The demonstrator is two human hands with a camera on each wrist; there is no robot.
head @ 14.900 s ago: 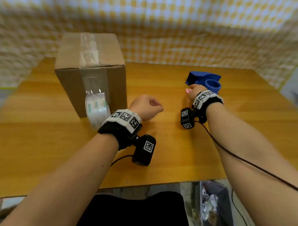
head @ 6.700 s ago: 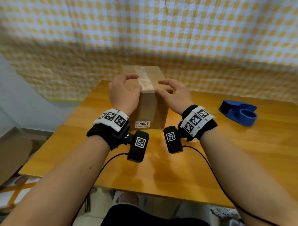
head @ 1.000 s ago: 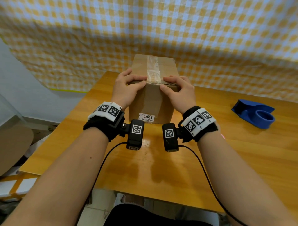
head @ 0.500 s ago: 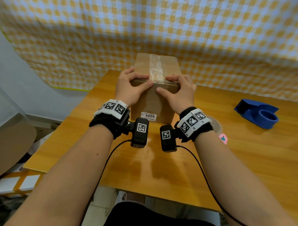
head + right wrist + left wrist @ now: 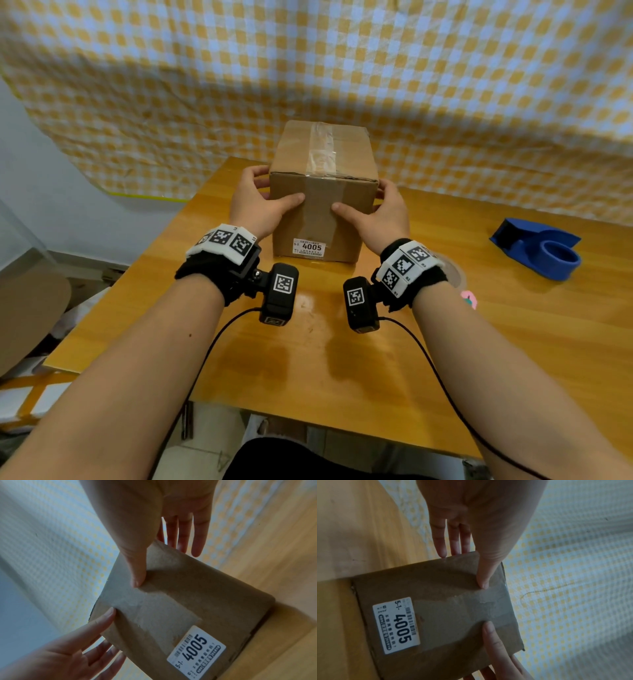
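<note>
A brown cardboard box [image 5: 322, 212] sealed with clear tape stands upright on the wooden table [image 5: 342, 370]; a white label [image 5: 307, 247] reading 4005 is on its near face. My left hand [image 5: 255, 205] lies against its left side with the fingers straight and the thumb pressed flat on the taped near face. My right hand [image 5: 383, 216] mirrors it on the right side. The left wrist view has the box [image 5: 445, 615] with my left thumb [image 5: 485, 572] on the tape strip. In the right wrist view my right thumb [image 5: 137, 574] presses the box [image 5: 188, 601].
A blue tape dispenser [image 5: 537, 251] sits at the table's right. A clear tape roll [image 5: 455, 274] and a small pink item [image 5: 468, 298] lie behind my right wrist. A yellow checked cloth [image 5: 342, 68] hangs behind. The table's left edge [image 5: 137, 270] drops to floor clutter.
Both hands have slid from the box's top front edge down onto its sides. The thumbs now press lower, on the near face. The box has stayed in place.
</note>
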